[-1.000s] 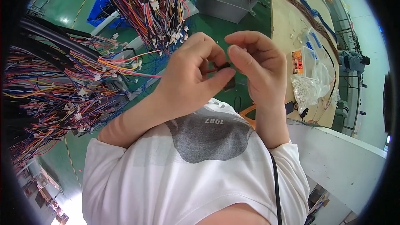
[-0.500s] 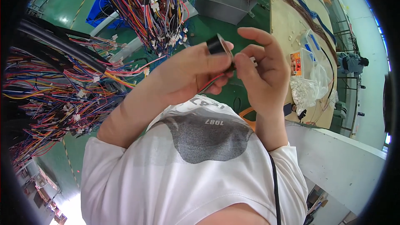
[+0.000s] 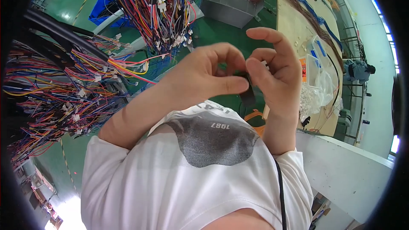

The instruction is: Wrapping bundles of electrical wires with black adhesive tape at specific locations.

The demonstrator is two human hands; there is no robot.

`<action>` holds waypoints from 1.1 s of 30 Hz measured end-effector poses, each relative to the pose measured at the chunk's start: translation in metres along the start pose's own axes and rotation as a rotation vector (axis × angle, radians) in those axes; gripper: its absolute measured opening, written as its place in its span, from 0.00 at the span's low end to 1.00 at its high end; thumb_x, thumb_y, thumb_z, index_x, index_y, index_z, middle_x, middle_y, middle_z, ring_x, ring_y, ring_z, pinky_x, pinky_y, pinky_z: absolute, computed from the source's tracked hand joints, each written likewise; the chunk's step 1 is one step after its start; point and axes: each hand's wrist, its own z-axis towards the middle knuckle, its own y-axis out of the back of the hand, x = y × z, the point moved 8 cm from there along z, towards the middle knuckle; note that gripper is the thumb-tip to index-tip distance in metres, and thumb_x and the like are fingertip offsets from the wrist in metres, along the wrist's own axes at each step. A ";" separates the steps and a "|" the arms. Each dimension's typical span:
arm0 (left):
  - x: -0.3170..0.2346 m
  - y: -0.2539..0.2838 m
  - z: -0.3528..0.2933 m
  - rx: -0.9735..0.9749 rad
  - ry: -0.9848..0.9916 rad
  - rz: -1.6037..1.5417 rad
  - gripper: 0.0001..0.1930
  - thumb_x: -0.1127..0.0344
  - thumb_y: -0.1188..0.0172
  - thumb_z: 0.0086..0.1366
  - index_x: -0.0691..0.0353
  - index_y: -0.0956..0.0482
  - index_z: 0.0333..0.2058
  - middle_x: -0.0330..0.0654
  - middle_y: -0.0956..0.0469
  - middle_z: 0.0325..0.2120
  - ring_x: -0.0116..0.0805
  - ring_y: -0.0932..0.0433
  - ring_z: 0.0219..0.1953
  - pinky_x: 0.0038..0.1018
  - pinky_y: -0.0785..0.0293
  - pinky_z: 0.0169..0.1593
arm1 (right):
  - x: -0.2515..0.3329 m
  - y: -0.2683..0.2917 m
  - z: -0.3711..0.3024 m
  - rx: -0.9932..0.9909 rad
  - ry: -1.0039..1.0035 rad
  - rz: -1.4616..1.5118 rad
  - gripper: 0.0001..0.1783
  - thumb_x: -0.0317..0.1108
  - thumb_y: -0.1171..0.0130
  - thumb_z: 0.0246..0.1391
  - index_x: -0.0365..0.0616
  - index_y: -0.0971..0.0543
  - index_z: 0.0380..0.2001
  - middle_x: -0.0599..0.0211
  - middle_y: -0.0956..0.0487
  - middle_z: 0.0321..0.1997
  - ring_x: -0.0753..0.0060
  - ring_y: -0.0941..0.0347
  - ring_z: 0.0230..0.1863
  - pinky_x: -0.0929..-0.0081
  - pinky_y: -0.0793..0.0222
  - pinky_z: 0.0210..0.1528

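Both my hands are raised in front of my chest, with their fingertips close together. My left hand is closed, its thumb pressed on black tape that hangs below the fingertips between the hands. Thumb and fingers of my right hand pinch together, with the little finger lifted away. A small white connector shows between those fingers. Where the tape meets what the right hand holds is hidden by the fingertips.
Thick bundles of coloured wires with white connectors hang ahead and at my left. A grey bin stands ahead. The table at right bears long wire bundles, a clear plastic box and a bag of white pieces. A person is farther right.
The black tape has swung from above my left hand to below the fingertips. My left hand has turned and shifted slightly right. The red and green wires seen under it are now hidden.
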 end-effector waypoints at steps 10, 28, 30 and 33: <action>-0.019 0.009 -0.014 -0.269 -0.284 0.524 0.16 0.74 0.39 0.50 0.63 0.34 0.38 0.34 0.29 0.22 0.19 0.30 0.24 0.17 0.33 0.26 | 0.016 -0.015 -0.001 0.037 0.220 -0.352 0.14 0.20 0.47 0.43 0.35 0.28 0.38 0.74 0.30 0.24 0.90 0.39 0.24 0.93 0.46 0.25; -0.033 -0.011 -0.019 0.153 -0.199 -0.272 0.23 0.49 0.50 0.59 0.68 0.29 0.37 0.39 0.29 0.27 0.17 0.37 0.23 0.14 0.42 0.23 | 0.030 -0.004 -0.023 -0.083 0.199 -0.040 0.16 0.17 0.48 0.44 0.32 0.31 0.40 0.73 0.28 0.23 0.91 0.39 0.21 0.93 0.47 0.21; -0.025 -0.006 -0.017 0.101 -0.204 -0.201 0.20 0.53 0.47 0.57 0.67 0.29 0.37 0.38 0.30 0.26 0.17 0.38 0.22 0.14 0.43 0.23 | 0.029 -0.003 -0.020 -0.082 0.184 -0.049 0.15 0.18 0.48 0.44 0.32 0.31 0.39 0.72 0.28 0.23 0.91 0.39 0.21 0.94 0.47 0.22; -0.025 -0.009 -0.017 0.056 -0.360 0.266 0.13 0.65 0.39 0.52 0.62 0.28 0.35 0.33 0.36 0.22 0.17 0.40 0.20 0.15 0.43 0.22 | 0.035 -0.004 -0.022 -0.109 0.229 -0.120 0.14 0.19 0.48 0.45 0.33 0.30 0.39 0.72 0.27 0.22 0.91 0.39 0.21 0.95 0.47 0.23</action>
